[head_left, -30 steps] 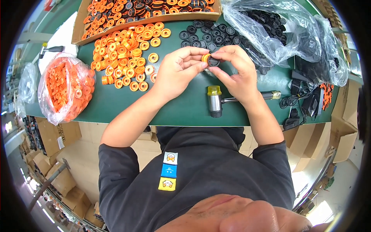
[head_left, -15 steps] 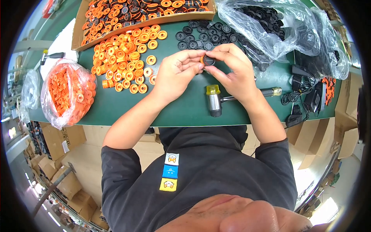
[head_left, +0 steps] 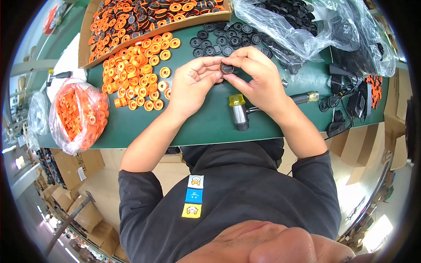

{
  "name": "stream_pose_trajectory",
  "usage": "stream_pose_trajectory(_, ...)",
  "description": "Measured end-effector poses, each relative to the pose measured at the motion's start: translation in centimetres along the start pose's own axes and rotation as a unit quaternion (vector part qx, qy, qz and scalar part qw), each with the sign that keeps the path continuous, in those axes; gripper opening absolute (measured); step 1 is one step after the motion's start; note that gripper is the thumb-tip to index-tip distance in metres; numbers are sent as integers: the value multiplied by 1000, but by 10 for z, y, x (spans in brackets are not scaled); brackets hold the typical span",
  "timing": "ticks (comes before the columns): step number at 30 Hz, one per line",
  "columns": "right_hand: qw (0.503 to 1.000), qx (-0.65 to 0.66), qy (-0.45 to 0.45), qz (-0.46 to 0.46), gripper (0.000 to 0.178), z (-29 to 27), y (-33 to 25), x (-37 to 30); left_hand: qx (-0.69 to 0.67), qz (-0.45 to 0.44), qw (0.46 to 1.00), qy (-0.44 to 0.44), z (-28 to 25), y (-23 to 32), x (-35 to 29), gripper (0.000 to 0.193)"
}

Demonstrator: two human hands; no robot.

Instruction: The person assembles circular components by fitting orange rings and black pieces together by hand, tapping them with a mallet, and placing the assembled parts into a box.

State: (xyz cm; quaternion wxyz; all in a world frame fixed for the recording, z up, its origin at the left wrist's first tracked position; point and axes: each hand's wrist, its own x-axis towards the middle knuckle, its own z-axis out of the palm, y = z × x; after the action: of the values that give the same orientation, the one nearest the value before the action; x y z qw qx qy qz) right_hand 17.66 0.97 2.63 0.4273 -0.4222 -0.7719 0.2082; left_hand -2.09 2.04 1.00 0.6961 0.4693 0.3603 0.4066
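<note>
Between my two hands, above the green table, is a small round wheel [head_left: 226,69] with a black disc face and an orange rim. The fingertips of my left hand [head_left: 193,83] pinch its left side. My right hand [head_left: 258,79] grips it from the right with thumb and fingers. Below my right hand lies a mallet [head_left: 240,115] with a yellow cap, a metal head and a dark handle running right under the wrist. Loose orange wheels [head_left: 136,72] are heaped left of my hands. Black round discs [head_left: 234,37] lie spread just beyond them.
At the back left stands a cardboard tray [head_left: 175,26] of orange-and-black wheels. A clear bag [head_left: 79,114] of orange parts sits at the left edge. Another plastic bag [head_left: 337,30] with black discs lies back right. Black cables and adapters [head_left: 346,98] rest at the right.
The held wheel has turned so its black face shows more fully. Both hands still hold it. The whole view has shifted slightly.
</note>
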Motion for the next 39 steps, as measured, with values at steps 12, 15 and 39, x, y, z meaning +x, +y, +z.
stream_pose_trajectory(12,1000,20,12,11,31,-1,-4,0,-46,3,999,4,2,3,-3,31)
stream_pose_trajectory(15,1000,22,5,-2,31,1,-2,-1,-22,-7,1000,17,4,4,-1,31)
stream_pose_trajectory(39,956,221,-15,193,19,5,1,-4,168,166,970,52,6,-1,-3,20)
